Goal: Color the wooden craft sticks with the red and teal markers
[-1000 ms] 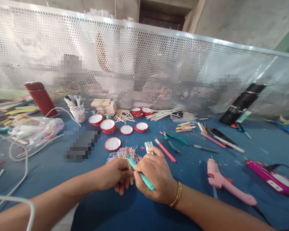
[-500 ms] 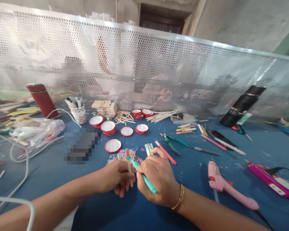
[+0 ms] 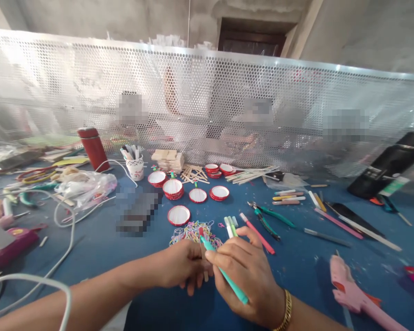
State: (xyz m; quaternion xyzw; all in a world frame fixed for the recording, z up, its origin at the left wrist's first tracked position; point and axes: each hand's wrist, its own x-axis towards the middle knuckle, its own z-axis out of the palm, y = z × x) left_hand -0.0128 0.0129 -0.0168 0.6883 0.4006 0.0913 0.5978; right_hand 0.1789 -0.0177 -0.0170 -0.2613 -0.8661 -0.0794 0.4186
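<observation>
Between the fingers of my left hand (image 3: 181, 264) is a slim wooden craft stick (image 3: 206, 276), its upper end coloured red. My right hand (image 3: 244, 273) grips a teal marker (image 3: 232, 282) like a pen. The marker's tip touches or nearly touches the stick just below the red end; the fingers partly hide the stick. Right behind my hands lies a pile of small coloured rubber bands (image 3: 180, 234). Beside my right hand are several green and white markers (image 3: 230, 225) and a pink-red marker (image 3: 258, 234).
Red-rimmed round lids (image 3: 178, 215) sit beyond the bands, near loose craft sticks (image 3: 194, 174). Green-handled pliers (image 3: 267, 220) and a pink glue gun (image 3: 357, 294) lie to the right. At left are a phone (image 3: 140, 214), a white cable (image 3: 71, 239), a pen cup (image 3: 135, 168) and a red flask (image 3: 94, 149).
The head view has turned left, so the table's things appear farther right. The marker tip has shifted up along the stick toward its red end. Both hands keep their holds.
</observation>
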